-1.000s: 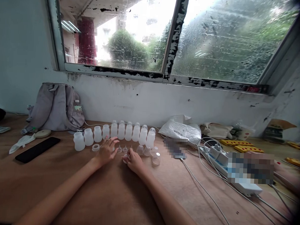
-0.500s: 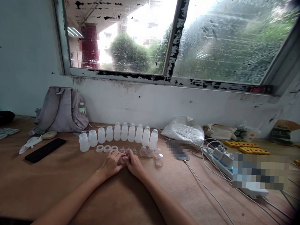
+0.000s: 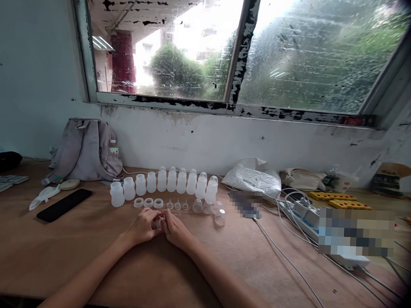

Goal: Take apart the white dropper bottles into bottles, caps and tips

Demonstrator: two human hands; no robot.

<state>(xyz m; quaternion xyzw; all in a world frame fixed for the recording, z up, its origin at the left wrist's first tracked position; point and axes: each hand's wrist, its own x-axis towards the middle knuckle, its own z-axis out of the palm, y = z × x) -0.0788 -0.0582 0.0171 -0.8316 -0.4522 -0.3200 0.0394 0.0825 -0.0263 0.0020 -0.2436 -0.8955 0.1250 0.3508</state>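
Both my left hand (image 3: 145,226) and my right hand (image 3: 173,230) are closed around a small translucent piece (image 3: 159,223) between their fingertips, partly covered by the fingers. Just beyond them lie white rings (image 3: 148,202) and clear nipples (image 3: 178,204) in a row. Clear dome caps (image 3: 219,218) stand to the right of these. Behind is a curved row of several frosted bottles; those at the left, such as the nearest bottle (image 3: 117,194), have open tops, while those at the right, such as the end bottle (image 3: 211,189), are capped.
A black phone (image 3: 64,205), a white crumpled wrapper (image 3: 44,197) and a grey backpack (image 3: 85,148) are at the left. To the right are a silver bubble-wrap bag (image 3: 254,176), a power strip (image 3: 350,259) with trailing cables, and yellow trays (image 3: 333,197).
Both hands have moved slightly left and closer to the near edge, with the small piece between them. The clear nipples now show more fully.
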